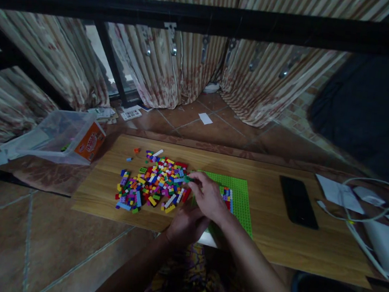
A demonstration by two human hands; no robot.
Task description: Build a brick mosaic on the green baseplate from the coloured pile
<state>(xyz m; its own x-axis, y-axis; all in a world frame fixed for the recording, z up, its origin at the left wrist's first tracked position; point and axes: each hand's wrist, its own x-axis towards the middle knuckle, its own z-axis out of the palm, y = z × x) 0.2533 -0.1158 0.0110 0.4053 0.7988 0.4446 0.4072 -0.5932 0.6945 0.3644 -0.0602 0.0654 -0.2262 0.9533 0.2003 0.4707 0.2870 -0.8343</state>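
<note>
A pile of several small coloured bricks [152,183] lies on a low wooden table [264,243]. Just right of the pile sits a green baseplate [241,195] with a few bricks [227,196] stuck on it. My right hand [207,197] reaches over the baseplate's left edge and pinches a small green brick [187,179] at the pile's right side. My left hand [184,224] rests near the table's front edge, below the right hand, partly hidden by it; whether it holds anything cannot be told.
A black phone [298,201] lies flat on the table to the right. White papers [340,193], a white cable [360,233] and a white device [385,246] sit at the far right. A clear plastic box [59,136] lies tipped on the floor at left. Curtains hang behind.
</note>
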